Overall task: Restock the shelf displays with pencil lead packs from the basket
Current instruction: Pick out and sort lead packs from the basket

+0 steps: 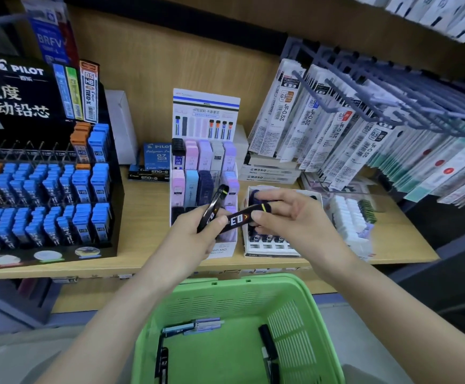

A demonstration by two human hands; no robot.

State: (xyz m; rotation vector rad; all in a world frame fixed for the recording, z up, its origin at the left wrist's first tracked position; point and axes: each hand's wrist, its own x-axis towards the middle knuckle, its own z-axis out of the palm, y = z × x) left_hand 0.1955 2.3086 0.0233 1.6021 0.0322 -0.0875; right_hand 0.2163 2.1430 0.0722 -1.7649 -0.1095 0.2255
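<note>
- left hand [195, 236]: grip closed round a slim black pencil lead pack [215, 203]; pack tilted up toward the shelf back
- right hand [289, 217]: grip pinching a second black lead pack with white label [239, 219], held near level; its other end touches the left thumb
- both packs over the white display tray [270, 246] of dark packs, just beside the pastel lead pack display [203, 167]; both displays on the wooden shelf [142, 217]
- green plastic basket [303, 289] below the shelf edge; loose black and pale blue packs [267, 339] lie in it
- black Pilot display rack [45, 189] with blue packs at shelf left

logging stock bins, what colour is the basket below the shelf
Bright green basket, best seen in the head view.
</note>
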